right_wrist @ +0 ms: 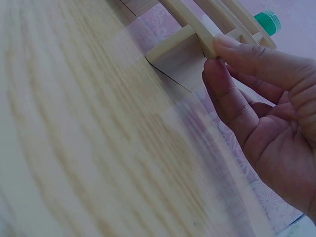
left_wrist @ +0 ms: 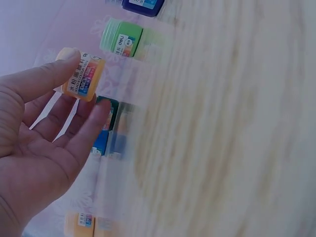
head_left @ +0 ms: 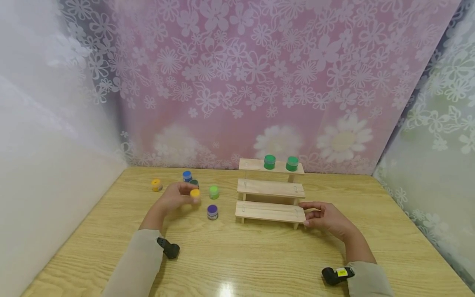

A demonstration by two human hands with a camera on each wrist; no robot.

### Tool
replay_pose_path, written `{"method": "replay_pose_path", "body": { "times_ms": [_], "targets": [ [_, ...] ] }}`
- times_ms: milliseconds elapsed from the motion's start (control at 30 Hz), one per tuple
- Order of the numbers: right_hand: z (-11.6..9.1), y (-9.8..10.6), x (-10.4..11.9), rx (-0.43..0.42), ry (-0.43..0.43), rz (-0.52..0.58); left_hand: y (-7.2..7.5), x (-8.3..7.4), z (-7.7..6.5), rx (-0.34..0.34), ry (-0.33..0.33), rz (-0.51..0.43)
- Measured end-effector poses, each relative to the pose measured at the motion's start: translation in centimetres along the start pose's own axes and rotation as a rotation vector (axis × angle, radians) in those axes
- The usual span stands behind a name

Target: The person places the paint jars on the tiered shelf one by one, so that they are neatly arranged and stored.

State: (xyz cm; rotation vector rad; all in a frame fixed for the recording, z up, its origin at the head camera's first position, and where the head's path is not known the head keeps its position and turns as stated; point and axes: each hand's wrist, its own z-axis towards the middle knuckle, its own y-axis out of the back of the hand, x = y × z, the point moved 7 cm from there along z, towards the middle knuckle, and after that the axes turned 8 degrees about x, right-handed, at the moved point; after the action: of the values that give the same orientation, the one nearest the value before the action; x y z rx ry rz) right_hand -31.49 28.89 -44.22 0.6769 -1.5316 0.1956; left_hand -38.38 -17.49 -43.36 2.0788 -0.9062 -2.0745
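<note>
My left hand (head_left: 176,197) pinches a yellow-orange paint jar (left_wrist: 83,74) between thumb and fingers, lifted off the table in the left wrist view. Around it stand a light green jar (head_left: 213,192), a purple jar (head_left: 212,212), a blue jar (head_left: 187,176) and a dark green jar (head_left: 194,182), partly hidden by the hand. Another yellow-orange jar (head_left: 156,185) is farther left. With thumb and fingertips, my right hand (head_left: 328,218) grips the right end of the lowest step of a three-tier wooden stand (head_left: 271,212). Two green jars (head_left: 269,162) sit on its top tier.
The wood-grain table (head_left: 230,255) carries everything. Behind it hangs a pink floral curtain (head_left: 237,82), with a pale wall (head_left: 55,165) at left and floral cloth (head_left: 438,136) at right. Small black cameras (head_left: 168,248) are worn on both wrists.
</note>
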Motion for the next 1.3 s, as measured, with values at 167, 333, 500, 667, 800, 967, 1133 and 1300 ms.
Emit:
{"method": "replay_pose_path", "body": {
  "times_ms": [167,333,500,667,800,967,1133,1300],
  "targets": [
    [0.1,0.0,0.1,-0.003,-0.005,0.006,0.0,-0.7,-0.2,-0.009,-0.013,0.014],
    [0.2,0.0,0.1,-0.002,-0.005,0.009,0.0,-1.9,-0.3,-0.024,-0.05,0.027],
    [0.3,0.1,0.1,-0.003,-0.012,0.019,-0.1,-2.9,-0.5,-0.037,-0.072,0.003],
    [0.2,0.0,0.1,0.005,-0.003,0.011,-0.3,-3.8,-0.6,-0.038,-0.085,-0.017],
    [0.2,-0.1,0.1,-0.002,-0.012,0.012,-0.5,-4.9,-0.6,-0.036,-0.099,-0.027],
    [0.1,0.0,0.0,-0.007,-0.016,0.009,-0.8,-6.2,-0.6,-0.036,-0.121,-0.026],
    [0.1,0.0,-0.1,-0.01,-0.021,0.018,-1.1,-7.3,-0.6,-0.037,-0.146,-0.02],
    [0.1,0.0,-0.3,-0.001,-0.018,0.019,-1.4,-8.3,-0.4,-0.035,-0.162,-0.013]
  ]
}}
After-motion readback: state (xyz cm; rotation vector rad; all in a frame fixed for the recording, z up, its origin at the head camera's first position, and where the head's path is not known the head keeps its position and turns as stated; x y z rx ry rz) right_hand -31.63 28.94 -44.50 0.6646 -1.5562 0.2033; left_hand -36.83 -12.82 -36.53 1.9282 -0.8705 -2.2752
